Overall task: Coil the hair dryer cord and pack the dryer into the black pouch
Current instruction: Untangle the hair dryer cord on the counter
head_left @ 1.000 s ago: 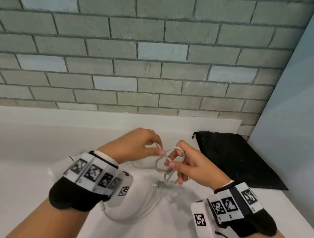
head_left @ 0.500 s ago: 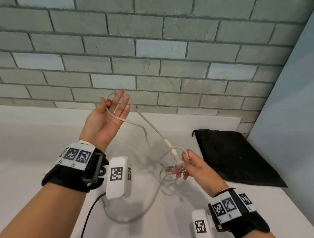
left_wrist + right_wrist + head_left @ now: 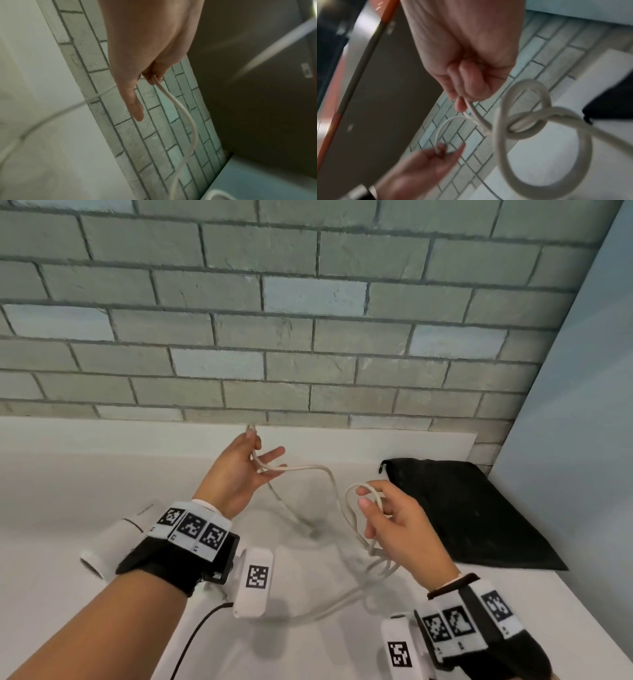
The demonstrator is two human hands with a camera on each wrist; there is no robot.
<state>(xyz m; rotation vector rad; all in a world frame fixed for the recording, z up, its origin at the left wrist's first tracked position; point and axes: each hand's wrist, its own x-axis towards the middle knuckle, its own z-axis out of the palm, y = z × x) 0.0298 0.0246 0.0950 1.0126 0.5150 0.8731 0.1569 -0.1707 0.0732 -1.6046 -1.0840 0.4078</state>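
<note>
The white hair dryer (image 3: 114, 539) lies on the white counter at the left, partly hidden by my left wrist. Its pale cord (image 3: 322, 470) runs from my left hand (image 3: 255, 458) to my right hand (image 3: 371, 503). The left hand is raised palm up and pinches a bend of cord (image 3: 178, 106) between thumb and forefinger, the other fingers spread. The right hand grips several small loops of cord (image 3: 529, 121) in its curled fingers, with the rest hanging to the counter. The black pouch (image 3: 469, 511) lies flat at the right, clear of both hands.
A grey brick wall (image 3: 308, 320) stands behind the counter (image 3: 61, 491), and a pale blue panel (image 3: 582, 422) closes the right side. A thin black cable (image 3: 195, 635) trails from my left wrist device.
My left hand has come down and toward the right hand, slackening the stretched cord. The right hand stays at about the same spot with its loops.
</note>
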